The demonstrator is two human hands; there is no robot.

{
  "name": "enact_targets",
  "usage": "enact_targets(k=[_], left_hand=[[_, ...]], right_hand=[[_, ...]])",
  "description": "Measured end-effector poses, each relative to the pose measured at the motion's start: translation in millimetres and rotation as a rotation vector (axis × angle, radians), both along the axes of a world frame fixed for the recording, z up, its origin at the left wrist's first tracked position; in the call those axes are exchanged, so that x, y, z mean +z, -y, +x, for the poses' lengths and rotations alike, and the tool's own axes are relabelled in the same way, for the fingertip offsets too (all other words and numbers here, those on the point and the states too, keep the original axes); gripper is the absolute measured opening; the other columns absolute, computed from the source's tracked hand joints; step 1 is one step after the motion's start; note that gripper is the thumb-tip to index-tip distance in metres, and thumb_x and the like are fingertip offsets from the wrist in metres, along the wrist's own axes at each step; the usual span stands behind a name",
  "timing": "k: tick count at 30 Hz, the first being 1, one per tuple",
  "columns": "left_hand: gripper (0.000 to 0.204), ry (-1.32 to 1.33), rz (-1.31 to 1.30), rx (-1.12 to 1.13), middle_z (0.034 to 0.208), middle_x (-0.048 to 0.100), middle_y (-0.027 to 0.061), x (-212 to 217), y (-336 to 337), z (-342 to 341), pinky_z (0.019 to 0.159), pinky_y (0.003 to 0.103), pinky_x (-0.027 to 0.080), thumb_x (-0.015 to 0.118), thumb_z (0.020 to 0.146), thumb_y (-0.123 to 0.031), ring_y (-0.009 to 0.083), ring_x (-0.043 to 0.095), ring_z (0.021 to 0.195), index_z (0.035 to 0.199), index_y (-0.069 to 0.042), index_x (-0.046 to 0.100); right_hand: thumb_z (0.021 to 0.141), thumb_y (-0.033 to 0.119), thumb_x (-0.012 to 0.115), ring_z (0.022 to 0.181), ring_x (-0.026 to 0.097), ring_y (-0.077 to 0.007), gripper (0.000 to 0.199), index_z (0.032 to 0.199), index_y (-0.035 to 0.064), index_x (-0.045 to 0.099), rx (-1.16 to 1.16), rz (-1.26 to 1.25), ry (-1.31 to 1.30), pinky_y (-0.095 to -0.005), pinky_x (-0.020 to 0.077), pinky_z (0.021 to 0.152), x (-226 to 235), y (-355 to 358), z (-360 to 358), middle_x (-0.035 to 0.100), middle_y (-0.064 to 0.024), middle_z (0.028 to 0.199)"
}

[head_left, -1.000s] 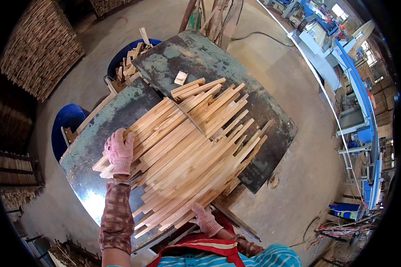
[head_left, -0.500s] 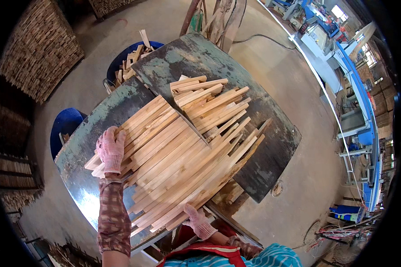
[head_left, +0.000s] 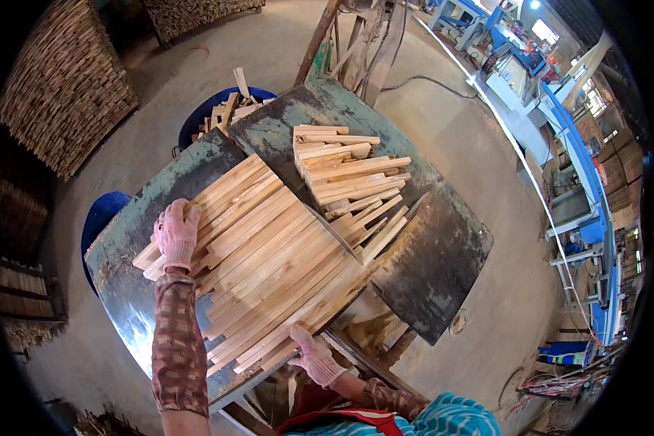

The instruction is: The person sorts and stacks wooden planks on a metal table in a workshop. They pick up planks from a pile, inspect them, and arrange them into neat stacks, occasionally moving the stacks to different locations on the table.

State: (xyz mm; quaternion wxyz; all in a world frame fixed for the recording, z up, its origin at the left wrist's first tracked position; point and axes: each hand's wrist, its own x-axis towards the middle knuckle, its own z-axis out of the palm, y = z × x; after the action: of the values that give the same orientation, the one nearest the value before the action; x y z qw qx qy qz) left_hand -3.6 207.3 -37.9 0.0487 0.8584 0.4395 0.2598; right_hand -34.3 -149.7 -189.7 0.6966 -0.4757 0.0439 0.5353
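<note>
Head view: the left hand [head_left: 174, 236] and the right hand [head_left: 317, 357], both in pale pink gloves, at a row of wooden strips [head_left: 269, 251]

The strips lie side by side on the left part of a worn, dark-green table [head_left: 443, 280], with shorter wood pieces [head_left: 356, 171] across a narrow dark line to their right; the left hand bends over the strips' left ends, fingers close together and thumb nearer the wood, though how firmly they grip one cannot tell; the right hand has its thumb at the near edge, its other fingers partly hidden, so one cannot tell whether they are clamped; a blue tub [head_left: 190, 123] of scraps stands beyond the table
</note>
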Motion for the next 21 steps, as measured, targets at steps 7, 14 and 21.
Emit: enact_targets(k=[7,14,21], left_hand=[[0.039,0.026,0.054,-0.006,0.120,0.070,0.0099,-14,-21,1,0.104,0.046,0.042,0.066,0.092,-0.044,0.0310,0.060,0.118,0.117,-0.013,0.069],[0.041,0.084,0.049,-0.006,0.119,0.069,0.0105,-41,-46,2,0.105,0.046,0.041,0.062,0.093,-0.045,0.0305,0.060,0.119,0.118,-0.012,0.067],[0.043,0.083,0.053,-0.005,0.119,0.069,0.0106,-31,-26,-4,0.105,0.047,0.042,0.066,0.091,-0.045,0.0310,0.060,0.118,0.120,-0.013,0.067]], right_hand=[[0.095,0.057,0.065,0.148,0.034,-0.0355,0.089,0.160,0.0092,0.026,0.071,0.003,0.011,-0.0634,0.0378,0.115,37,-37,26,0.028,-0.0162,0.163],[0.094,0.067,0.059,0.147,0.030,-0.0451,0.099,0.161,0.0053,0.020,0.125,0.080,0.416,-0.0607,0.0371,0.115,-34,-61,40,0.022,-0.0186,0.166],[0.100,0.060,0.054,0.147,0.031,-0.0453,0.090,0.161,0.0034,0.018,0.104,-0.056,0.183,-0.0601,0.0394,0.114,5,-46,29,0.022,-0.0193,0.166]])
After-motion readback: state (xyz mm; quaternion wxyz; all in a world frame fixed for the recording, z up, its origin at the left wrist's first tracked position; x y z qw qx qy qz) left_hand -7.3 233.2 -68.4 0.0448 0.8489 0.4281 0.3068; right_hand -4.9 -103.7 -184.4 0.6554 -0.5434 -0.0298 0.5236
